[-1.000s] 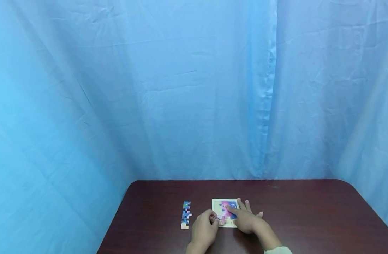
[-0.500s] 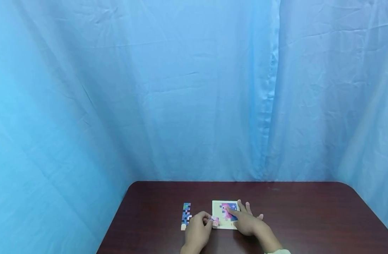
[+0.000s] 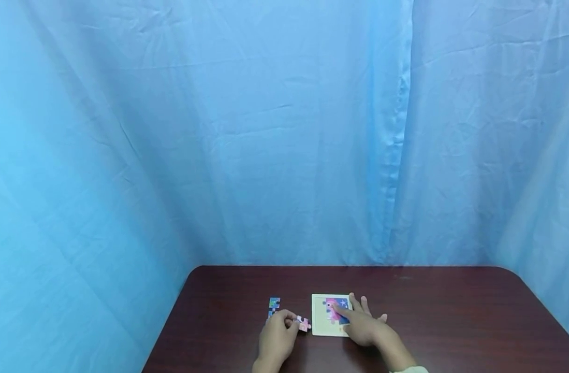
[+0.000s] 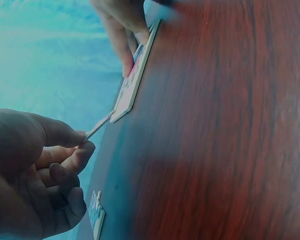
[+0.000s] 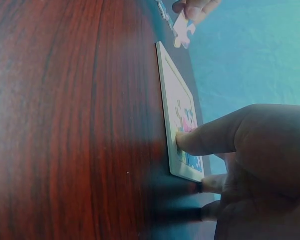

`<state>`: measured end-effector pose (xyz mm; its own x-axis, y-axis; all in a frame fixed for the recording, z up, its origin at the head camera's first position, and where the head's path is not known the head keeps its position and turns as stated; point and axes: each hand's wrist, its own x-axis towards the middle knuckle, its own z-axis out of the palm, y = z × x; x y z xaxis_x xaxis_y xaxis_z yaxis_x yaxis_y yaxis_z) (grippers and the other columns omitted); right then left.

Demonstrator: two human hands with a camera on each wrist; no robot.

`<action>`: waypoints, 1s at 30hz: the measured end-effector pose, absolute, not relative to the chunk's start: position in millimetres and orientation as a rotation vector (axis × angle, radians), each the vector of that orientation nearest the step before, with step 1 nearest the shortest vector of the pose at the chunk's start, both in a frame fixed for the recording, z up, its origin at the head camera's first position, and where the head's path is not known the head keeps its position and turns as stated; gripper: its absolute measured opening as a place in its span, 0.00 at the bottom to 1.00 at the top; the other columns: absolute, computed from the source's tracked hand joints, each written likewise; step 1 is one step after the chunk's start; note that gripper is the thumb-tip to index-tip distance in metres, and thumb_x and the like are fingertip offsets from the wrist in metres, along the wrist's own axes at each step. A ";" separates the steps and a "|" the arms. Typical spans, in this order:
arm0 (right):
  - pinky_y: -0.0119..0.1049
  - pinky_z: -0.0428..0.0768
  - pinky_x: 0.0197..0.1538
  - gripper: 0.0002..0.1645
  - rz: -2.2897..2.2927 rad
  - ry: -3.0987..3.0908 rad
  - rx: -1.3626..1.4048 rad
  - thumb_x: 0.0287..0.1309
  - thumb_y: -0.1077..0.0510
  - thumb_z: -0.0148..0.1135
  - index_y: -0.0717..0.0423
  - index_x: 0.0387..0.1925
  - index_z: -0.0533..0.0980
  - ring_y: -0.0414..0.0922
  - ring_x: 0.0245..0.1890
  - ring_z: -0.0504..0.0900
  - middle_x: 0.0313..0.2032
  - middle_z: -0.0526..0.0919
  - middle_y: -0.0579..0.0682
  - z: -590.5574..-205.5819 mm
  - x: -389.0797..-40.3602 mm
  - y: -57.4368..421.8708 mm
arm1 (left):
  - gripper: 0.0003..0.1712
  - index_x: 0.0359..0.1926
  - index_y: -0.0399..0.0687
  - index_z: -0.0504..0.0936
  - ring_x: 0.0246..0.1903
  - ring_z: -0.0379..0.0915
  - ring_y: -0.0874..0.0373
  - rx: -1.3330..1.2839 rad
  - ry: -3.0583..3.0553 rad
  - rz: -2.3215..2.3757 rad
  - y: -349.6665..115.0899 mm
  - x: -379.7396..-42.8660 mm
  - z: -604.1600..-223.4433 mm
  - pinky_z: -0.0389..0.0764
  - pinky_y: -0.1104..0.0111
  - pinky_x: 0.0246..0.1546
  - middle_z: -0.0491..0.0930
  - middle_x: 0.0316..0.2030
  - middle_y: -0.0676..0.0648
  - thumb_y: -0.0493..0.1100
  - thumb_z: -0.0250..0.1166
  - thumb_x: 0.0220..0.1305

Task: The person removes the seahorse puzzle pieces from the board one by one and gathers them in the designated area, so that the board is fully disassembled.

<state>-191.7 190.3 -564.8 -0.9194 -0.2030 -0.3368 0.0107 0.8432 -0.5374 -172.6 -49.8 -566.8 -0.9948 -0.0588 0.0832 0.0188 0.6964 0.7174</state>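
Note:
Between thumb and index finger, my left hand [image 3: 276, 339] pinches a pinkish jigsaw piece [image 3: 304, 324], held just left of the cream puzzle tray [image 3: 319, 321]. Seen edge-on in the left wrist view, the piece [image 4: 98, 127] is above the table. My right hand [image 3: 362, 327] rests on the tray's right side with its fingers spread; in the right wrist view its thumb [image 5: 192, 141] presses near the tray's edge. Several joined pieces with a pink figure and a white starfish [image 3: 336, 307] lie in the tray, partly covered by that hand.
Left of the tray a column of loose jigsaw pieces [image 3: 274, 302] lies on the dark red wooden table [image 3: 433, 311], its lower part hidden behind my left hand. Blue curtains [image 3: 284, 155] hang behind the table and at its sides.
My left hand has drawn the jigsaw piece out from over the tray's lower left and moved left, now covering part of the loose column. The right hand stays on the tray.

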 end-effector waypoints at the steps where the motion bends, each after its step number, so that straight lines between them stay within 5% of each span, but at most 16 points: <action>1: 0.93 0.33 0.61 0.35 -0.772 2.637 -0.145 0.70 0.59 0.61 0.45 0.77 0.70 0.76 0.82 0.37 0.83 0.46 0.70 -564.5 -191.7 190.6 | 0.02 0.36 0.52 0.88 0.23 0.68 0.68 0.044 -2.802 -1.175 -51.0 -172.6 -566.4 0.69 0.69 0.26 0.79 0.25 0.61 0.41 0.72 0.60; 21: 0.92 0.37 0.63 0.34 -0.747 2.623 -0.173 0.71 0.58 0.61 0.44 0.76 0.70 0.75 0.82 0.40 0.83 0.48 0.68 -566.8 -189.1 188.5 | 0.03 0.36 0.52 0.91 0.29 0.79 0.64 0.163 -2.842 -1.091 -83.0 -168.3 -572.7 0.77 0.60 0.31 0.86 0.28 0.58 0.43 0.72 0.62; 30: 0.93 0.38 0.62 0.33 -0.732 2.642 -0.195 0.72 0.58 0.61 0.44 0.76 0.71 0.76 0.82 0.41 0.83 0.48 0.69 -565.0 -189.1 189.8 | 0.02 0.36 0.52 0.91 0.25 0.72 0.67 0.119 -2.818 -1.080 -82.5 -165.4 -569.1 0.72 0.66 0.27 0.82 0.27 0.59 0.41 0.72 0.64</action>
<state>-189.1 189.8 -565.0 -0.9140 -0.2334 -0.3318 -0.0292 0.8537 -0.5200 -165.4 -82.5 -569.1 -0.9895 -0.1168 0.0848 -0.0302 0.7420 0.6698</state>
